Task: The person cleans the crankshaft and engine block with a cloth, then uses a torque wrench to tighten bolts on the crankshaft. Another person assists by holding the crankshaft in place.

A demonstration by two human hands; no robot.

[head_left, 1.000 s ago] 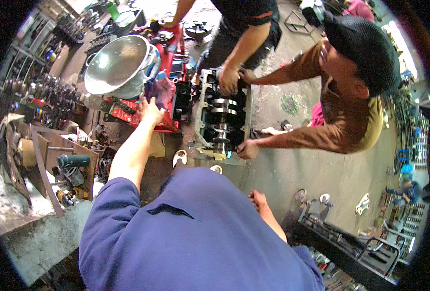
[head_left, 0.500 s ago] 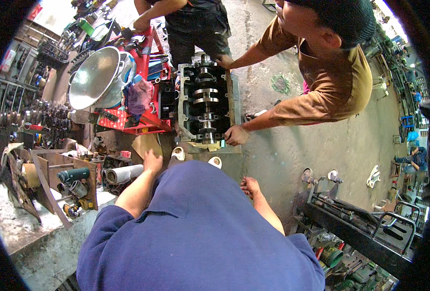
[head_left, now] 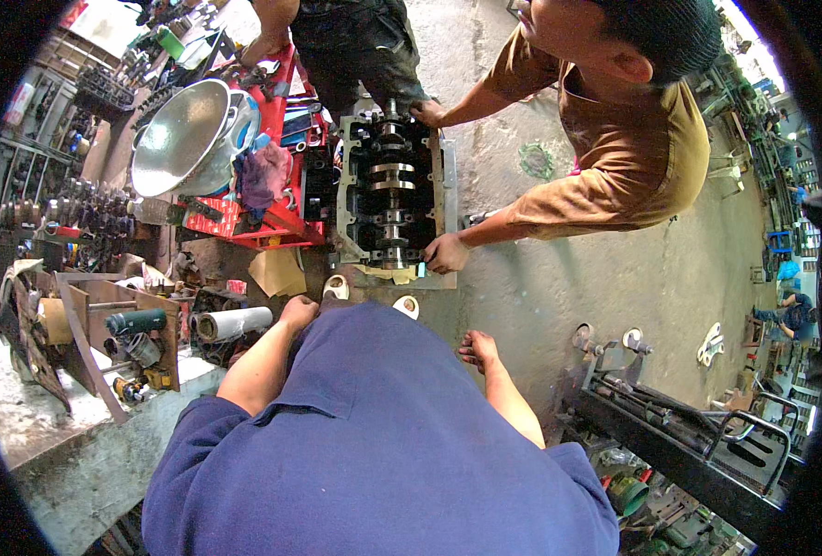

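One bare right hand (head_left: 479,350) hangs nearest, loosely curled, nothing seen in it; the bare left hand (head_left: 299,312) hides its grip, can't tell. Past the white rounded shoes (head_left: 406,307) sits the grey metal engine block (head_left: 347,208) with shiny steel crankshaft (head_left: 393,176), a brown-clad co-worker (head_left: 614,176) at its right edge: best keep toes and fingers clear.

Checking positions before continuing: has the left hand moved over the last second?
Yes. Judged against the red cart, the left hand has drawn away from the pinkish cloth there, back toward the person's torso.
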